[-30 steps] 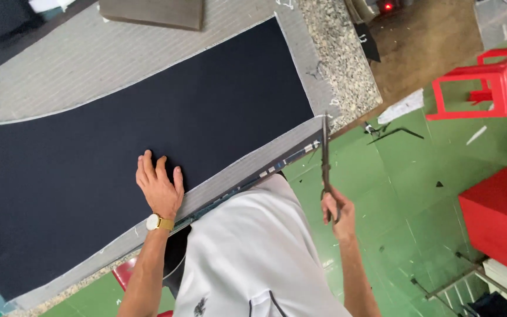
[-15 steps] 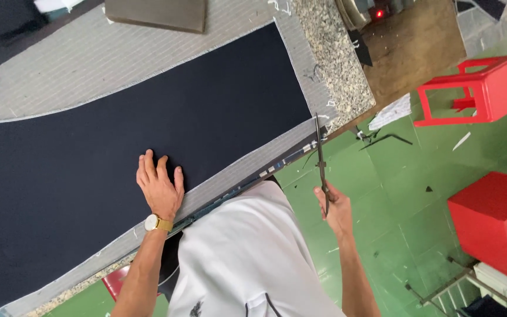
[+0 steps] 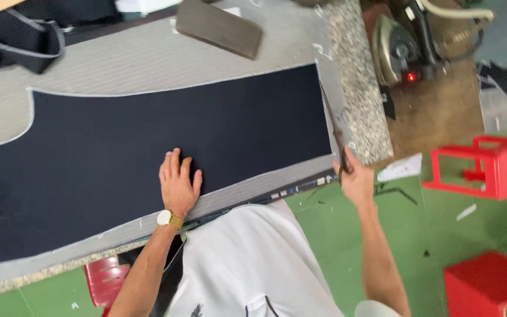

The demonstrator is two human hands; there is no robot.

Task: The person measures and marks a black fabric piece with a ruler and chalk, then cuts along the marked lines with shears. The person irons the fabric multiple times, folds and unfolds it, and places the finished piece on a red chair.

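A large piece of dark navy cloth [image 3: 148,141] lies flat on a grey striped cloth [image 3: 118,58] that covers the table. My left hand [image 3: 178,181] presses palm down on the dark cloth near its front edge; a gold watch sits on that wrist. My right hand [image 3: 354,179] grips the handles of long scissors [image 3: 334,132], whose blades run up along the right end of the dark cloth.
A grey flat block [image 3: 219,27] and a black strap bundle [image 3: 22,36] lie at the table's back. An iron [image 3: 397,50] with a red light rests on a brown surface to the right. Red stools [image 3: 488,167] [image 3: 491,282] stand on the green floor.
My right hand has brought the scissors left and up to the right end of the dark cloth. The view has shifted right. My left hand stays pressed in place.
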